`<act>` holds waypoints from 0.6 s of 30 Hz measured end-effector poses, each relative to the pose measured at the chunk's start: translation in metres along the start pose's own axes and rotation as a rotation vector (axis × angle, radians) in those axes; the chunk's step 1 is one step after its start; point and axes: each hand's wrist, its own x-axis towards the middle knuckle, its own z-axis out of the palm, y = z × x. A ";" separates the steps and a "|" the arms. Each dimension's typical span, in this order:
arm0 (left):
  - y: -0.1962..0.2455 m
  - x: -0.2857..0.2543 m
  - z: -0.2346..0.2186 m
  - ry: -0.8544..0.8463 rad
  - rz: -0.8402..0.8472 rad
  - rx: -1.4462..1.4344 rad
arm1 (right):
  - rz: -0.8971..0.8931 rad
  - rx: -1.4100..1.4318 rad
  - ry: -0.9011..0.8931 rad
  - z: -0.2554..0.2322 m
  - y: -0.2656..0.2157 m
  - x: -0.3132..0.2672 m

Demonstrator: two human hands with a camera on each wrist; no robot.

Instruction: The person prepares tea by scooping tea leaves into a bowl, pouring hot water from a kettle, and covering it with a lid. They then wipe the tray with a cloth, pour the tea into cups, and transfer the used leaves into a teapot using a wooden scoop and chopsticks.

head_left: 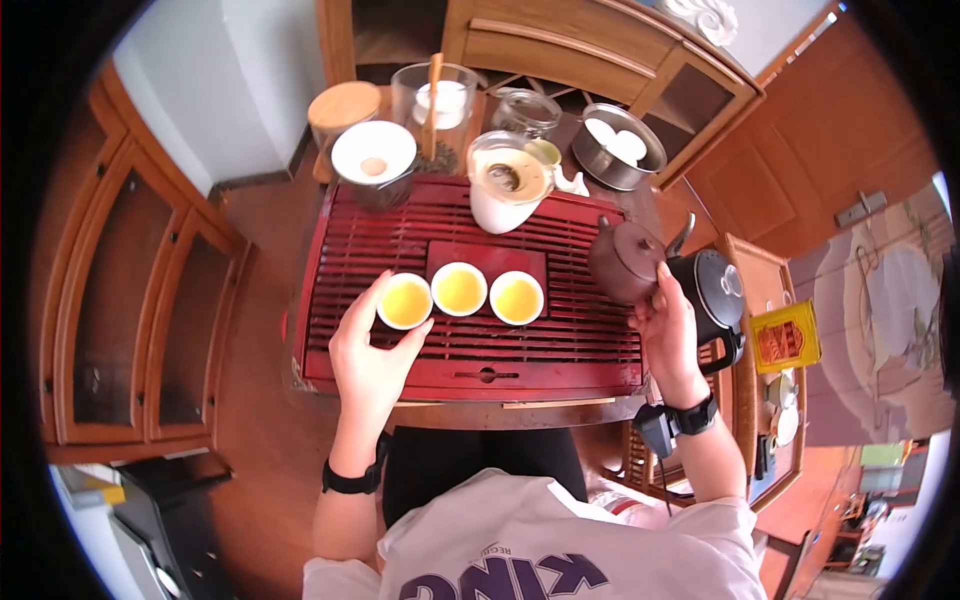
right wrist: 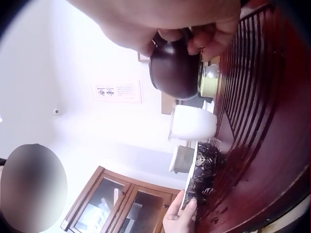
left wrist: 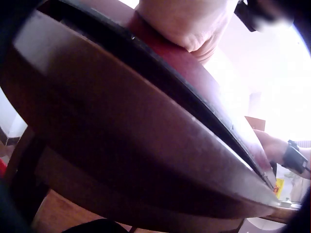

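Note:
My left hand (head_left: pixel 368 348) pinches the leftmost of three small teacups (head_left: pixel 405 302) between thumb and fingers; the cup holds yellow tea. Beside it in a row are the middle teacup (head_left: pixel 459 290) and the right teacup (head_left: pixel 517 298), both with the same tea. In the right wrist view, the cups' outsides (right wrist: pixel 205 167) are dark with a pale pattern. My right hand (head_left: pixel 668 335) grips the handle of a dark brown clay teapot (head_left: pixel 622 262) at the right side of the red slatted tea tray (head_left: pixel 470 383). The left wrist view shows only the heel of my left hand (left wrist: pixel 189 24).
A white pitcher with a strainer (head_left: pixel 505 205) stands at the tray's back. Behind it are a steel bowl (head_left: pixel 620 178), a glass jar (head_left: pixel 530 112) and a wooden-lidded canister (head_left: pixel 343 105). A white-topped vessel (head_left: pixel 374 153) stands back left. A black kettle (head_left: pixel 712 290) sits right of the teapot.

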 end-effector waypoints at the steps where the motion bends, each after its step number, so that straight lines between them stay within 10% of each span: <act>1: 0.000 0.001 -0.001 -0.013 0.000 -0.012 | 0.022 -0.027 0.025 0.001 -0.002 0.004; 18: -0.001 -0.002 -0.001 -0.045 -0.054 -0.008 | 0.073 -0.244 0.155 0.021 0.009 0.076</act>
